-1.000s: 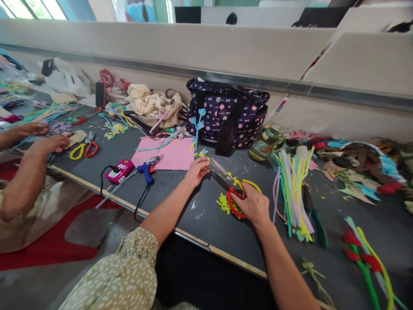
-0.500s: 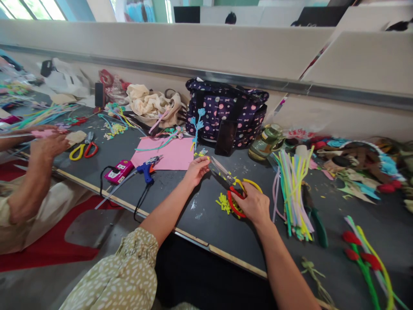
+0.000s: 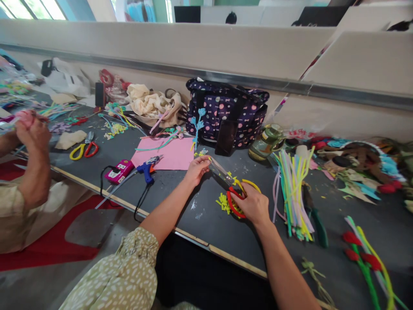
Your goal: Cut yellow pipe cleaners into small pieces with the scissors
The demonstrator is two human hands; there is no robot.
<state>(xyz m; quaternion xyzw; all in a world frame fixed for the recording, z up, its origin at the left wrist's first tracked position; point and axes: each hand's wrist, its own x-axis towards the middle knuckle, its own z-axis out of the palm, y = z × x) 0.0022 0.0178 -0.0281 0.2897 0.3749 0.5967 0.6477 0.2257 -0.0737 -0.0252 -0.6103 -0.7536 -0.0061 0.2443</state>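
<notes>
The right hand (image 3: 254, 202) grips red-and-yellow-handled metal scissors (image 3: 229, 179) above small yellow-green clippings (image 3: 225, 203) on the dark grey desk (image 3: 193, 215), while the left hand (image 3: 197, 170) pinches a tiny yellow piece (image 3: 209, 159) beside the blade tips.

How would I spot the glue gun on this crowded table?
Start from the big dark patterned bag. In front of it, to the left, lies a pink sheet, and the glue gun is at that sheet's near left corner. It is blue and pistol-shaped, unlike the boxy magenta device just left of it.
</notes>
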